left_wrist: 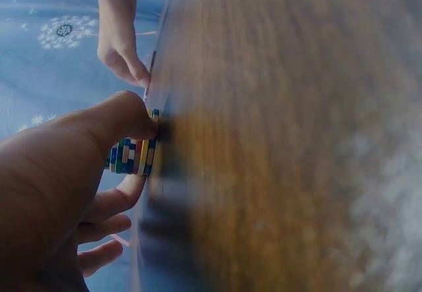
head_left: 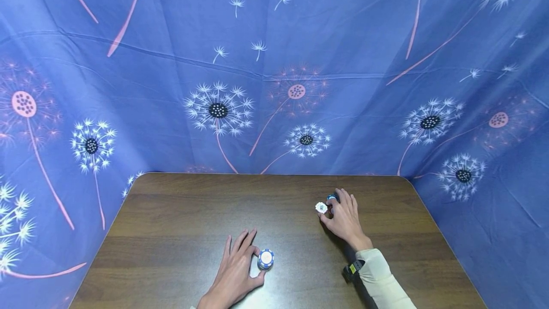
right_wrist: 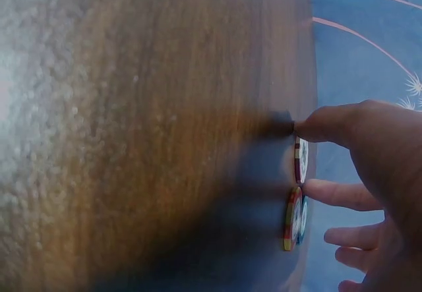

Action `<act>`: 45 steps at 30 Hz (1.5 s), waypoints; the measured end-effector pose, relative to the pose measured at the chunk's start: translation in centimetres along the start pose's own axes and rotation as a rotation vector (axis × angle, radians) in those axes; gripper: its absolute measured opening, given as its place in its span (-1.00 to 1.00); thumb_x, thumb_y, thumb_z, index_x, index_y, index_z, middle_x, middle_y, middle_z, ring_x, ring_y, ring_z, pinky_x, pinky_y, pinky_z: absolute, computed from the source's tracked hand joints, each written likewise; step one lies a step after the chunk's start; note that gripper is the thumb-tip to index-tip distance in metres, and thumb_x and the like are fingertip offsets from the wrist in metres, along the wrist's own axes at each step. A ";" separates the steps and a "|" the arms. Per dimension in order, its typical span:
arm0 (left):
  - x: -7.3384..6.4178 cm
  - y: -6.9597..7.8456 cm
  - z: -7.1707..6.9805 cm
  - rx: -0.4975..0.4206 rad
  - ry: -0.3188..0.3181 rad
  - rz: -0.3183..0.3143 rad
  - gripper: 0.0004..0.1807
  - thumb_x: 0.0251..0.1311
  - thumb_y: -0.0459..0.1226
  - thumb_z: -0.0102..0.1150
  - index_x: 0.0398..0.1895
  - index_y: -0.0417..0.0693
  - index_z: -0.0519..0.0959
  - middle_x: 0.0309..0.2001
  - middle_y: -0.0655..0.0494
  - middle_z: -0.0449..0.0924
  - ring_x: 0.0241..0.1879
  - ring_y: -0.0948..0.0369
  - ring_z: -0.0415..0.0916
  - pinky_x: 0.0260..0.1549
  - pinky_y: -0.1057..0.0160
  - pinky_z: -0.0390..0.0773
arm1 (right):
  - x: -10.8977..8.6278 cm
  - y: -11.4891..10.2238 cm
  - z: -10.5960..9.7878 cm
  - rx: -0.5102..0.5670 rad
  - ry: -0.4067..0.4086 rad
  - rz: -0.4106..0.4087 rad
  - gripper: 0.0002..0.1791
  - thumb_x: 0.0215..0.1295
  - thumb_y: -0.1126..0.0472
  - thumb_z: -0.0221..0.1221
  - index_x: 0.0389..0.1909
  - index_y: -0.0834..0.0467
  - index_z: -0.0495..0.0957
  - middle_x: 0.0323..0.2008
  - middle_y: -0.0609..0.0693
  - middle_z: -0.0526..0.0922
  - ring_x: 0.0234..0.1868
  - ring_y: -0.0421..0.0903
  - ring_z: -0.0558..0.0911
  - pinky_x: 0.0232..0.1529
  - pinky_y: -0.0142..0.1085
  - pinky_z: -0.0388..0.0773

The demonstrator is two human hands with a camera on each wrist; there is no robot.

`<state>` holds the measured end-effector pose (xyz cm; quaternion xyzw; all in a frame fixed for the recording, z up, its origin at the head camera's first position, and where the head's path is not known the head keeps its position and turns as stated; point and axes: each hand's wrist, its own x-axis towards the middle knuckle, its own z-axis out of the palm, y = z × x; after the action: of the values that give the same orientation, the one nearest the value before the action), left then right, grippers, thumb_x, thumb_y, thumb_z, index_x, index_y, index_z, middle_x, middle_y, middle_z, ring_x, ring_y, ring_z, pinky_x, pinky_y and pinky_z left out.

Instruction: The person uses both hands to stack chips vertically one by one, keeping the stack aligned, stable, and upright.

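Note:
A stack of poker chips (head_left: pixel 266 259), topped by a blue-and-white one, stands on the table. My left hand (head_left: pixel 236 271) holds it at the sides between thumb and index finger, the other fingers spread. In the left wrist view, the stack (left_wrist: pixel 132 155) shows blue, green, red and yellow edges. Farther back on the right, my right hand (head_left: pixel 345 218) pinches a white-faced poker chip (head_left: pixel 321 208) by its rim. Close beside it, partly behind the fingers, is a teal chip (head_left: pixel 332 197). The right wrist view also shows a red-and-yellow-edged chip (right_wrist: pixel 291 219) there.
The brown wooden table (head_left: pixel 193 204) ends at a blue curtain (head_left: pixel 266 123) with dandelion prints, which hangs behind it and along both sides. A dark device (head_left: pixel 353 269) is strapped on the right wrist, by the pale sleeve (head_left: pixel 383 275).

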<state>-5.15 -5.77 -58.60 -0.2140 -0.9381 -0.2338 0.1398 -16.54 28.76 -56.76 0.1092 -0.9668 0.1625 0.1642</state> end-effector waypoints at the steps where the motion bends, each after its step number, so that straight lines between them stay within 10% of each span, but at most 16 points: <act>1: 0.0 0.0 0.0 0.000 0.005 0.003 -0.59 -0.22 -0.03 0.62 -0.34 0.11 0.60 0.47 -0.12 0.50 0.47 -0.15 0.41 0.38 -0.50 0.28 | 0.0 0.0 0.0 0.006 0.003 -0.002 -0.60 0.05 0.13 0.54 -0.20 0.29 0.67 0.35 0.55 0.45 0.45 0.52 0.34 0.44 0.47 0.16; 45: 0.0 -0.1 -0.1 -0.001 -0.021 0.036 -0.59 -0.22 -0.04 0.61 -0.32 0.07 0.63 0.50 -0.15 0.46 0.49 -0.18 0.37 0.40 -0.51 0.22 | 0.7 0.7 0.7 -0.019 -0.038 -0.032 -0.64 -0.14 0.01 0.51 -0.52 0.09 0.53 0.40 0.47 0.46 0.53 0.40 0.31 0.54 0.41 0.01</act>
<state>-5.24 -5.89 -58.55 -0.2334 -0.9354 -0.2294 0.1342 -17.59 29.09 -57.29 0.1262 -0.9694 0.1483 0.1493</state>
